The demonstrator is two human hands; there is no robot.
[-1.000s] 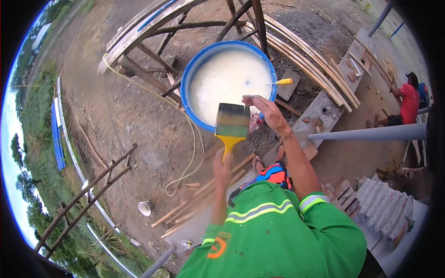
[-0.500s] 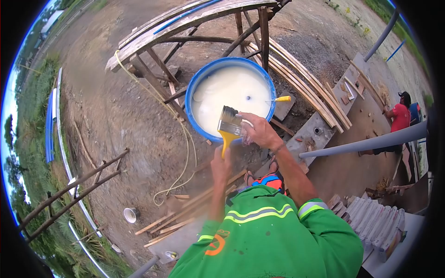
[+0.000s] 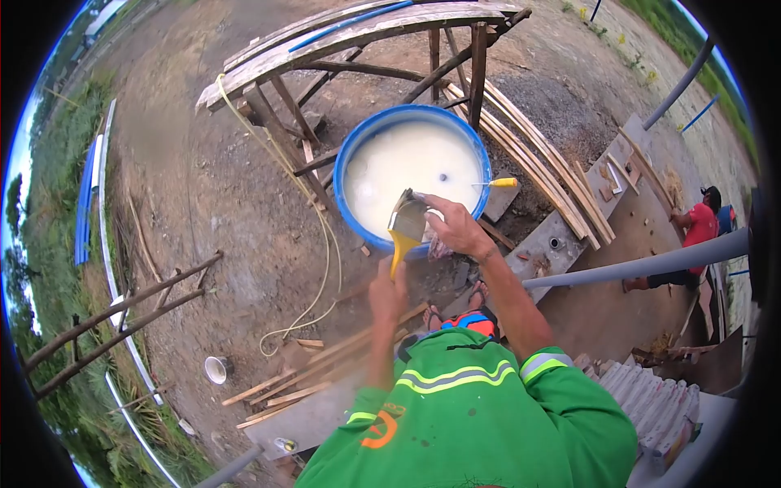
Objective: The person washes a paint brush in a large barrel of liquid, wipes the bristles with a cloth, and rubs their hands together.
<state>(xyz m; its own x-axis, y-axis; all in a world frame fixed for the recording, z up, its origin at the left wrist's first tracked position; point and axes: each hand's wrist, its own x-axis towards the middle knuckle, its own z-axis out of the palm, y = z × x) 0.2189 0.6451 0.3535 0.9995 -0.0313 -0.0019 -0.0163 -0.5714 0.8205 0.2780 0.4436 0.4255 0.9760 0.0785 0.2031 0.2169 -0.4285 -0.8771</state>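
My left hand (image 3: 388, 294) is closed round the yellow handle of a wide paintbrush (image 3: 408, 224), which stands with its dark bristles up. At the bristle end, my right hand (image 3: 457, 228) touches the brush, its fingers closed on the bristles' edge. Just beyond both hands is a round blue tub (image 3: 342, 213) filled with a whitish liquid (image 3: 399, 163). A tool with a yellow handle (image 3: 503, 182) lies across the tub's right rim. Small round dark thing shows in the liquid.
Behind the tub stands a rough wooden trestle (image 3: 358, 37). Long boards (image 3: 537, 154) lie to its right. A grey pole (image 3: 643, 264) crosses at the right, near a co-worker in red (image 3: 700, 228). A white bucket (image 3: 217, 369) and yellow hose (image 3: 332, 268) are on the ground at left.
The brush has turned from broad side to a more edge-on angle. My right hand, open beside the bristles earlier, has closed on them. The view has shifted, so the tub appears lower.
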